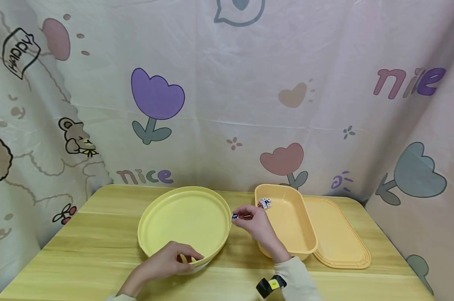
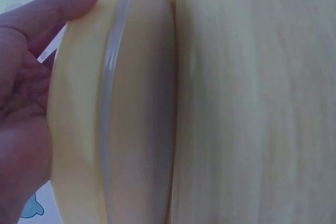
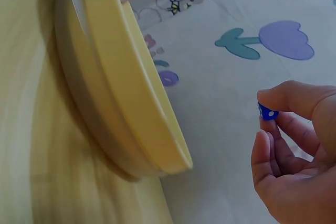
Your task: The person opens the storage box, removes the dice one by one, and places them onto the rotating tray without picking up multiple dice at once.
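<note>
My left hand [image 1: 170, 260] grips the near rim of a round yellow lid [image 1: 185, 221], thumb outside and fingers over the edge. The lid sits on a paler round bowl [image 2: 144, 93] standing on the table. Between thumb and fingertips, my right hand [image 1: 255, 221] pinches a small blue die [image 3: 269, 112] with white dots. This hand is raised just right of the lid's edge, overlapping the left side of an orange rectangular box [image 1: 287, 213] in the head view. Several white, red and blue dice [image 1: 264, 203] lie together in the box's far left corner.
A flat orange lid [image 1: 336, 234] lies on the wooden table [image 1: 98, 234], right of the box and partly behind its wall. At the table's back edge hangs a printed curtain [image 1: 219, 104]. A dark watch-like band [image 1: 271, 286] is on the right sleeve.
</note>
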`<state>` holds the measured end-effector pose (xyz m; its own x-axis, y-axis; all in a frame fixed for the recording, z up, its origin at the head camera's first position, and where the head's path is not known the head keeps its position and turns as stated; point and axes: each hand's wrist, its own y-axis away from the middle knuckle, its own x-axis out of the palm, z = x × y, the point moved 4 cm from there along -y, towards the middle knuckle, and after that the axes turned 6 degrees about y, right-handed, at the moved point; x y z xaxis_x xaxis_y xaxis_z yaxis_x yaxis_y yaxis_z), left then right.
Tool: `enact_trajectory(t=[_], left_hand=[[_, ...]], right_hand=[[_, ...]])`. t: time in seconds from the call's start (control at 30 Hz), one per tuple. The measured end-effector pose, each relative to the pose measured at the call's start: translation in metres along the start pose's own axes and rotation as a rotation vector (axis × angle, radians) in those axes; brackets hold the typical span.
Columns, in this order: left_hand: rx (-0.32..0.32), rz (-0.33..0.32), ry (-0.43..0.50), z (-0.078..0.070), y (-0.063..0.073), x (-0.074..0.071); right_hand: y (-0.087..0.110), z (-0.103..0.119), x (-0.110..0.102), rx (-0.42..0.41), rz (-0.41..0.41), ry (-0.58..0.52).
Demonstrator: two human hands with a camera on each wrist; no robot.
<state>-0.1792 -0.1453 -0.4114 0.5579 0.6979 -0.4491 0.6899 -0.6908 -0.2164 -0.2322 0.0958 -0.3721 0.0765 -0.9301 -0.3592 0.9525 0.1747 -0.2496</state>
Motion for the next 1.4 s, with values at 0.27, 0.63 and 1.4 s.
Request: enact_trajectory(t=[0.27,0.63,1.4], left_hand=[[-0.005,-0.003,0.008,0.002,0.000,0.000],[-0.038,0.002,-0.001,0.000,-0.003,-0.001],[-0.046,-0.007,0.002,0.003,-0.001,-0.001]], right_hand=[[-0.001,-0.002,0.031,-0.056,0.072,-0.049],[0.003,-0.019,0.051,-0.061,0.083,0.020],[0.005,-0.014,0.054,-0.120,0.045,0.070]])
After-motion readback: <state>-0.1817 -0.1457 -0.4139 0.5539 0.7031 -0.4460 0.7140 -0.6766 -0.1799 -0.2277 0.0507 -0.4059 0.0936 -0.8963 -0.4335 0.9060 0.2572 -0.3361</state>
